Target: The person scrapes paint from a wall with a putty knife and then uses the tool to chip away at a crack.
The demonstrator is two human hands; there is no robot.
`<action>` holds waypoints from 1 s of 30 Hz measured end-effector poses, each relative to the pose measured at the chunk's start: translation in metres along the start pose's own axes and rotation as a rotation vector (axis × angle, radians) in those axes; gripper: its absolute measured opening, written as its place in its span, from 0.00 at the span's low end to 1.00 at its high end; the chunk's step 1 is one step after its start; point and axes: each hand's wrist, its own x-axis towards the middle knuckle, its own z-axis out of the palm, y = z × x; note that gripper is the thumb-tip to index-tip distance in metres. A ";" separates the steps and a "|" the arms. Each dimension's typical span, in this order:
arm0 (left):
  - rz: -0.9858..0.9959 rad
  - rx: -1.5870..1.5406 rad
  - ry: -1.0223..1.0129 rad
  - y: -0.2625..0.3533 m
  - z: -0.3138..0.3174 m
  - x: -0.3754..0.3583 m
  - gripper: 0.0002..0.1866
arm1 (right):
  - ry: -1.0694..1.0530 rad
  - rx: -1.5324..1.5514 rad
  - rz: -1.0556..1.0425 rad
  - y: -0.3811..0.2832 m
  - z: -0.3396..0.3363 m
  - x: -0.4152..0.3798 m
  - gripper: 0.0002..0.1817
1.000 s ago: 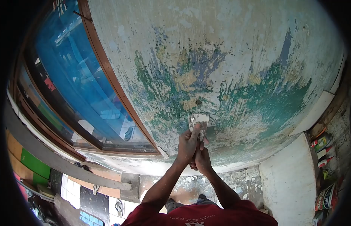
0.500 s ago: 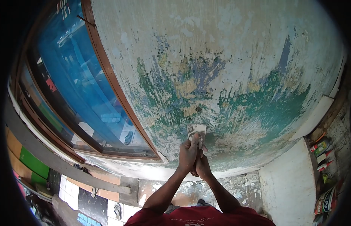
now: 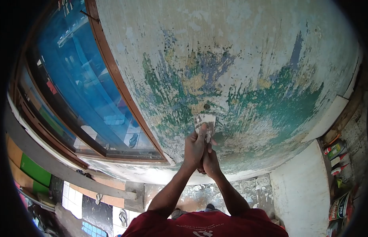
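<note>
A flat scraper (image 3: 205,119), its blade dusted white, lies against the wall (image 3: 255,51), where worn paint shows in green, purple and yellow patches. My left hand (image 3: 194,149) is closed on the scraper, with the thumb up along its face. Close beside it on the right, my right hand (image 3: 210,161) is wrapped round the lower part of the tool; the handle itself is hidden by my hands. A small dark hole (image 3: 207,106) sits in the wall just above the blade.
On the left is a brown-framed window (image 3: 113,75) with blue behind the glass. Bottles (image 3: 335,150) and a paint can (image 3: 340,208) stand at the right. A pale panel (image 3: 300,189) is at the lower right. Sandals (image 3: 122,217) lie on the floor.
Both hands and the scraper have moved up the wall, bringing the blade nearer to the dark hole. The grip looks the same.
</note>
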 end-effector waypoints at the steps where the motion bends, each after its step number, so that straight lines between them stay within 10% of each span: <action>1: 0.025 -0.016 -0.016 0.003 0.000 0.001 0.23 | -0.006 0.012 0.004 -0.003 0.002 0.001 0.29; 30: -0.119 -0.029 0.041 -0.097 0.002 -0.013 0.23 | 0.080 -0.099 0.047 0.079 -0.039 -0.016 0.28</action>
